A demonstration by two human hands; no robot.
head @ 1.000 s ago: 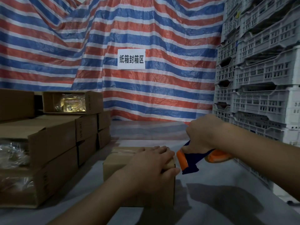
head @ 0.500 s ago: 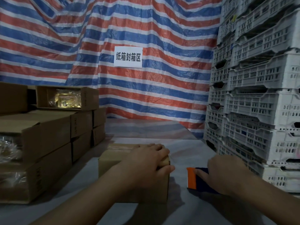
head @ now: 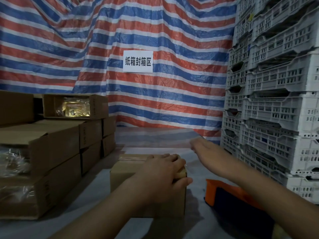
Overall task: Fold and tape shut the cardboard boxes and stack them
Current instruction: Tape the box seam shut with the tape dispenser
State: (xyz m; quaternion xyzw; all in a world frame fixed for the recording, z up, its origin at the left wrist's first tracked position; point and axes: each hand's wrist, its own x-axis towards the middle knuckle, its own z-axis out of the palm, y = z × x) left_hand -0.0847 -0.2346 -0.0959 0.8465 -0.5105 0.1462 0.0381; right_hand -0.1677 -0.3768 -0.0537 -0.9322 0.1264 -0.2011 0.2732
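A small brown cardboard box [head: 126,171] stands on the grey table in front of me, its top flaps closed with a strip of clear tape. My left hand [head: 162,171] lies on the box's top right corner, fingers over the top and thumb down the right side. My right hand [head: 205,149] hovers in the air beyond the box's right side, fingers straight, blurred and empty. The orange and dark blue tape dispenser [head: 222,194] lies on the table right of the box, under my right forearm.
Stacked brown boxes [head: 51,152] fill the left side, some open with plastic-wrapped goods [head: 76,107] showing. A wall of white plastic crates [head: 276,100] rises on the right. A striped tarp with a white paper sign [head: 138,61] hangs behind the table.
My right hand lowered the tape dispenser onto the table, let go of it and rose forward, empty. My left hand stayed on the box.
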